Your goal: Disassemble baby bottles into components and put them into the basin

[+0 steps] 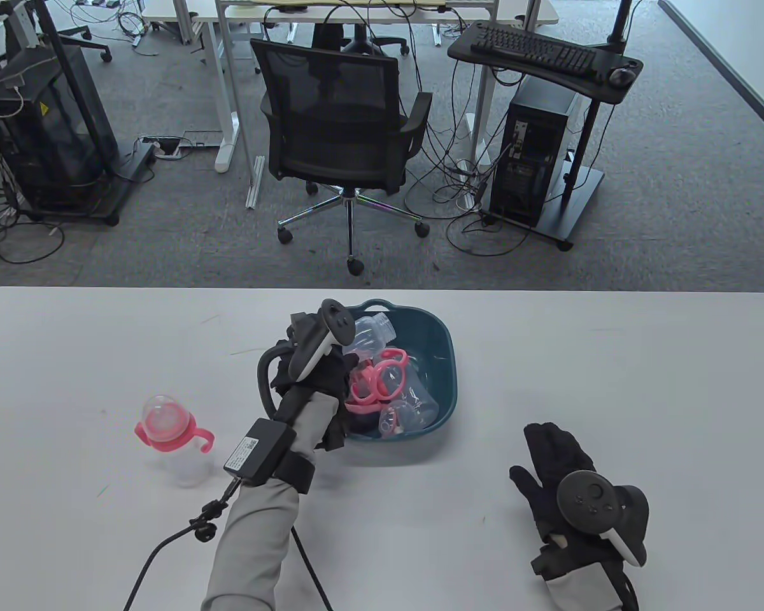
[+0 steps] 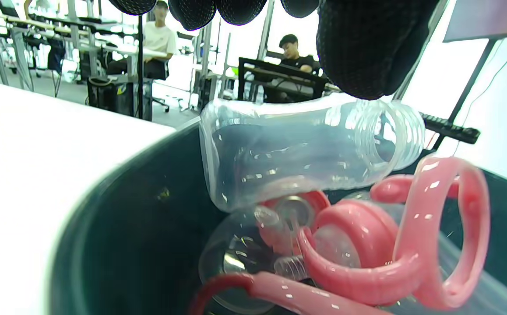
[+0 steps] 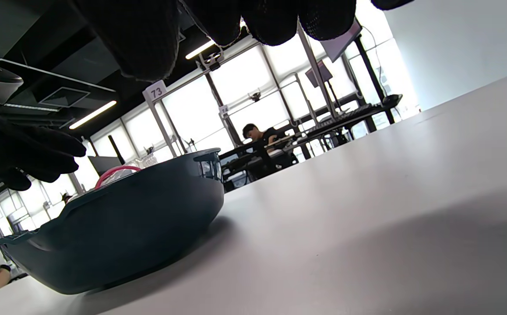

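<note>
A dark teal basin (image 1: pixel 447 347) stands mid-table and holds clear bottle bodies, pink handle rings (image 1: pixel 382 379) and teats. My left hand (image 1: pixel 328 375) hovers over its left side. In the left wrist view a clear bottle body (image 2: pixel 297 148) lies tilted on the pink rings (image 2: pixel 437 236); my thumb (image 2: pixel 367 52) is just above its shoulder and the fingers stay clear of it. One assembled bottle (image 1: pixel 169 439) with pink handles and a clear cap stands at the left. My right hand (image 1: pixel 551 458) lies flat on the table, right of the basin, holding nothing.
A cable (image 1: pixel 165 547) trails from my left wrist toward the table's near edge. The white table (image 1: pixel 643 356) stretches bare to the right of the basin. An office chair (image 1: pixel 337 127) and a computer stand are on the floor beyond the far edge.
</note>
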Demonstrator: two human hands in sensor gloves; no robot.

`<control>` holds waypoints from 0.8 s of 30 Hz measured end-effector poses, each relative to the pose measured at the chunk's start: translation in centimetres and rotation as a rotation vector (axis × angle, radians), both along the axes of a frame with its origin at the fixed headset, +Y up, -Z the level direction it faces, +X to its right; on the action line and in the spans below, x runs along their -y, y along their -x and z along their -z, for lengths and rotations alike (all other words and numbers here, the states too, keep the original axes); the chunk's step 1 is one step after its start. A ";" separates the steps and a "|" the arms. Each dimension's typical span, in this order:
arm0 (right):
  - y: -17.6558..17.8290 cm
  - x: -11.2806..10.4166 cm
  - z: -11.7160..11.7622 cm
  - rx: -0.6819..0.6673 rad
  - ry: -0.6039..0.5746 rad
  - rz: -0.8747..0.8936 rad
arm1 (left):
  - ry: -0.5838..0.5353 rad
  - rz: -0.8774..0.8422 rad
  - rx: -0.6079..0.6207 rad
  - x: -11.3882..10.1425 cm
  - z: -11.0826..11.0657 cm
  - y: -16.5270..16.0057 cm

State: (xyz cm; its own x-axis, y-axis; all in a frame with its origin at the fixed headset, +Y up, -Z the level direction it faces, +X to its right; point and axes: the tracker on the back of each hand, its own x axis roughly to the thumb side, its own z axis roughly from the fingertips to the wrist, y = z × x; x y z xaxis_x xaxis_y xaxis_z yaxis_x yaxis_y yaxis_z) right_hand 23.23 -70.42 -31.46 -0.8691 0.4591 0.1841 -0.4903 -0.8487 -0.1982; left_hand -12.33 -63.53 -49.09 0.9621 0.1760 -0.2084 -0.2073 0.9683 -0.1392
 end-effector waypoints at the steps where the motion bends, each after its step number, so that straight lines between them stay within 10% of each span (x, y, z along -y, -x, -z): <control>1: 0.1 0.0 0.0 -0.003 0.000 -0.001 | -0.018 0.008 0.005 -0.6 -0.6 0.3; 13: 0.9 0.2 -0.1 -0.038 0.008 -0.004 | -0.127 0.094 -0.069 -5.3 -7.4 6.3; 24: 2.2 0.1 -0.1 -0.090 0.024 -0.016 | -0.091 0.136 -0.244 -4.0 -11.7 14.6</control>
State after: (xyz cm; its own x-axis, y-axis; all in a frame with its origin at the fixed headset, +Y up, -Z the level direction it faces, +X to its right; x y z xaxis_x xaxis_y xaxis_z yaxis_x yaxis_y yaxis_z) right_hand 21.03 -70.53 -31.38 -0.8567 0.4505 0.2512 -0.4916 -0.8604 -0.1339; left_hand -26.97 -59.53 -37.39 0.9015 0.0777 -0.4257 -0.0915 0.9957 -0.0121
